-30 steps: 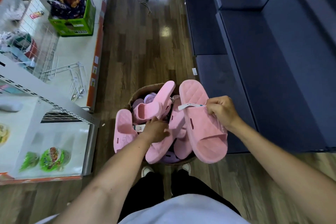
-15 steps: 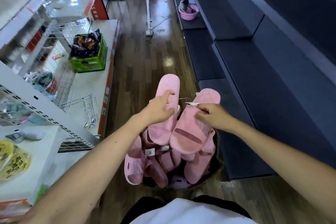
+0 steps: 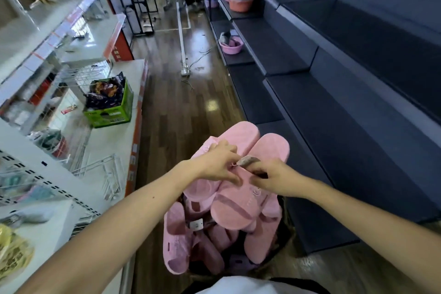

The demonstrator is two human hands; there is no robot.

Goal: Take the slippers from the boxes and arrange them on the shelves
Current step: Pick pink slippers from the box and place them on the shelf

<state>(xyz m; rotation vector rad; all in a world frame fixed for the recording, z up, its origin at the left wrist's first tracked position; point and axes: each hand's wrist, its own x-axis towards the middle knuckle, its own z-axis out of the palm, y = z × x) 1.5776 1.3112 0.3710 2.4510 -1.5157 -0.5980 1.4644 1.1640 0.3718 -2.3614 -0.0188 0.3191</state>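
Note:
Two pink slippers are held side by side, soles up, above a brown box (image 3: 285, 243) on the floor. My left hand (image 3: 218, 162) grips the left slipper (image 3: 241, 132) from above. My right hand (image 3: 272, 178) holds the right slipper (image 3: 272, 148) and pinches its white tag (image 3: 247, 160) near the left fingertips. The box holds several more pink slippers (image 3: 177, 241) and a purple one (image 3: 238, 262) near the bottom. Dark blue shelves (image 3: 338, 112) run along the right, bare beside me.
A white shelf unit (image 3: 107, 141) on the left carries a green carton of snack packets (image 3: 111, 102) and wire racks. Pink and orange basins (image 3: 230, 46) sit on the far dark shelves. A white power strip lies on the wooden aisle floor (image 3: 183, 112).
Both hands lifted the two slippers up from the box and brought them together. My view tilted up along the aisle.

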